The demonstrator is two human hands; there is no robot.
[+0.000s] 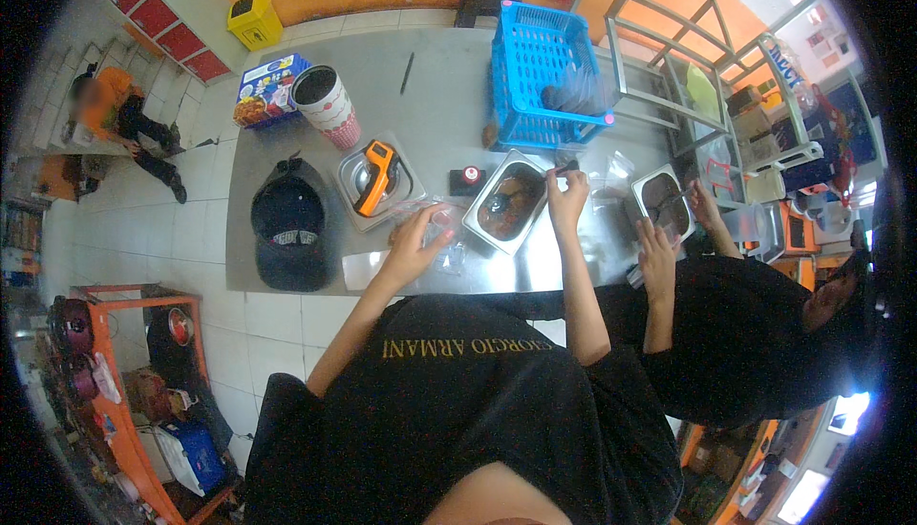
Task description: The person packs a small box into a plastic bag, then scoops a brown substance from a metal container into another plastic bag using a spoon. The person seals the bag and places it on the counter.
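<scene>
My left hand [414,244] grips a small clear plastic bag [438,218] at the table's near side. More clear plastic [451,258] lies beside it on the steel table [437,106]. A rectangular stainless steel food pan [469,220] stands between my hands, with reddish-brown, wet-looking food [512,202] inside. Over the pan's right rim, my right hand [568,199] pinches the dark end of a utensil [569,167]; its lower part cannot be made out. A small dark device with a round red-and-white top [470,175] sits just left of the pan.
A co-worker's hands [658,253] work at a second steel pan [663,199] on the right. A blue plastic crate [541,81] stands behind. To the left are an orange infrared thermometer [377,177] on a lidded container, a patterned paper cup [333,113] and a black cap [290,224].
</scene>
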